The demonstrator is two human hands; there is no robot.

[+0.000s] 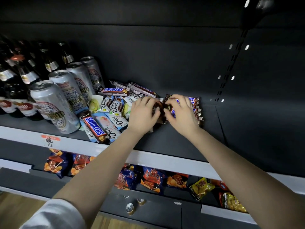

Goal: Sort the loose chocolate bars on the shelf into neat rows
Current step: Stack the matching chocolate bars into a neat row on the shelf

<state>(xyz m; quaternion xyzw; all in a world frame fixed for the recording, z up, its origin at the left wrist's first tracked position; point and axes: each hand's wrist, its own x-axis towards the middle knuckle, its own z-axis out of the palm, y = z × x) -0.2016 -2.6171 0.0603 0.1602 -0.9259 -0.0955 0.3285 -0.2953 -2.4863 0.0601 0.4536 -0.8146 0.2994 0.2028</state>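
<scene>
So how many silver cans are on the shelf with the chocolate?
4, lined up left of the chocolate bars: front can, second can, third can, back can. Others may hide behind.

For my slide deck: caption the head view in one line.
Left hand and right hand grip brown-wrapped Snickers bars on the dark shelf, right of a loose chocolate-bar pile.

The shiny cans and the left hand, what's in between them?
In the head view, a loose jumble of Dove bars and Snickers bars lies between the cans and the left hand.
</scene>
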